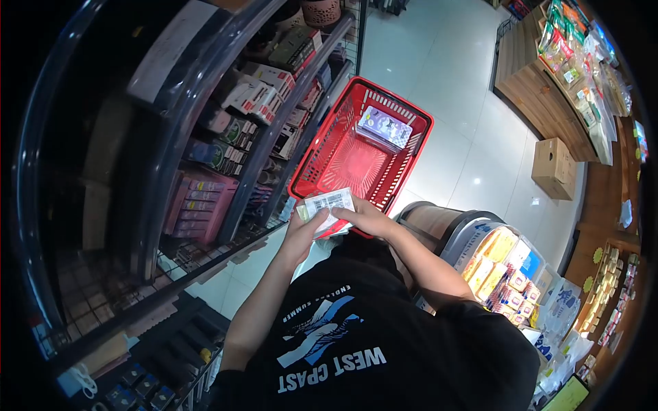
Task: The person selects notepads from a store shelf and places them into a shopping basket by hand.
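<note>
Both of my hands grip a small stack of flat white packets point(327, 202) with a printed barcode label on top and some red and green at the edges. I cannot make out what the packets contain. My left hand point(306, 228) closes round the left side, its thumb on the upper face. From the right, my right hand point(368, 218) holds the other side, thumb on top as well. Just beyond the hands is a red plastic shopping basket point(409, 164) on the tiled floor. Inside it, against the far right wall, lies a purple and white patterned package point(385, 128).
On the left, a shelf rack point(271, 116) carries several boxed goods and a pink bin point(200, 205). A wooden display point(521, 89) with bagged goods and a cardboard box point(554, 169) stand at the right. Nearer is a bin of packaged goods point(504, 270).
</note>
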Demonstrator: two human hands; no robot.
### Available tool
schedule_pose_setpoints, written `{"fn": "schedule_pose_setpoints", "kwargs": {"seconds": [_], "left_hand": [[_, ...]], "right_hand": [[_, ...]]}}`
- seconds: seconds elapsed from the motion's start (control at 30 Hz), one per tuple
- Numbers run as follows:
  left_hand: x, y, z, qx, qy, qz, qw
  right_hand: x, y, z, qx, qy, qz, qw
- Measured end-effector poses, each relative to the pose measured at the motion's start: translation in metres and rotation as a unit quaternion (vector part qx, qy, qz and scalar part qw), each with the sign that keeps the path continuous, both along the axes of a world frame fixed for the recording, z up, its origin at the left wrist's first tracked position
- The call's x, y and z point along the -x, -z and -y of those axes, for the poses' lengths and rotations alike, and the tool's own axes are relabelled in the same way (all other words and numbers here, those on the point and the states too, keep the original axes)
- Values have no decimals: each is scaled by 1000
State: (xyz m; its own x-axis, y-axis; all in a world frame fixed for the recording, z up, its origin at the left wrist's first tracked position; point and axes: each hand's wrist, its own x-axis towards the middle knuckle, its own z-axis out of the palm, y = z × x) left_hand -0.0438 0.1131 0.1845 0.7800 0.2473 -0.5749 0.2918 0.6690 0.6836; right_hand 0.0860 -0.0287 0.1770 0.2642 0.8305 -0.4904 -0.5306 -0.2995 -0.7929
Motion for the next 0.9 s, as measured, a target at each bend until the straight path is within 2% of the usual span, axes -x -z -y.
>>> {"fn": "schedule_pose_setpoints", "kwargs": {"seconds": [0.1,0.2,0.27,0.37,0.5,0.53,0.57,0.6,0.67,0.7,0.77,0.8,0.87,0.9], "left_hand": [[-18,9,2,-36,13,-11,999],[-39,11,1,-23,47,-49,997],[-47,29,0,-29,54,-35,998],[-56,40,-4,-117,89,-135,980],[-42,51,-11,-140,52,-151,977],[-36,53,-13,-140,53,-154,977],[-30,54,-14,-135,62,-165,975],[-23,55,-14,-130,70,-176,973],[-4,63,-9,-143,65,-186,970],[4,66,-7,-133,69,-196,969],[15,69,-4,-119,72,-214,967],[17,69,-3,-118,73,-224,965],[20,69,-3,-107,79,-236,963],[22,71,-4,-113,85,-242,960]], "right_hand": [[-18,16,6,1,29,-20,999],[-37,38,12,14,32,-52,998],[-51,47,12,12,44,-53,998],[-75,92,13,121,103,24,987],[-110,123,8,180,199,130,954],[-116,145,6,215,229,150,938],[-122,212,11,198,269,168,928],[-129,286,16,239,263,211,911],[-137,272,3,282,289,170,899],[-141,276,0,284,289,166,899],[-146,286,-5,419,240,147,864],[-145,291,-5,419,239,142,864],[-147,300,-7,475,256,129,832],[-147,322,-4,478,272,122,826]]}}
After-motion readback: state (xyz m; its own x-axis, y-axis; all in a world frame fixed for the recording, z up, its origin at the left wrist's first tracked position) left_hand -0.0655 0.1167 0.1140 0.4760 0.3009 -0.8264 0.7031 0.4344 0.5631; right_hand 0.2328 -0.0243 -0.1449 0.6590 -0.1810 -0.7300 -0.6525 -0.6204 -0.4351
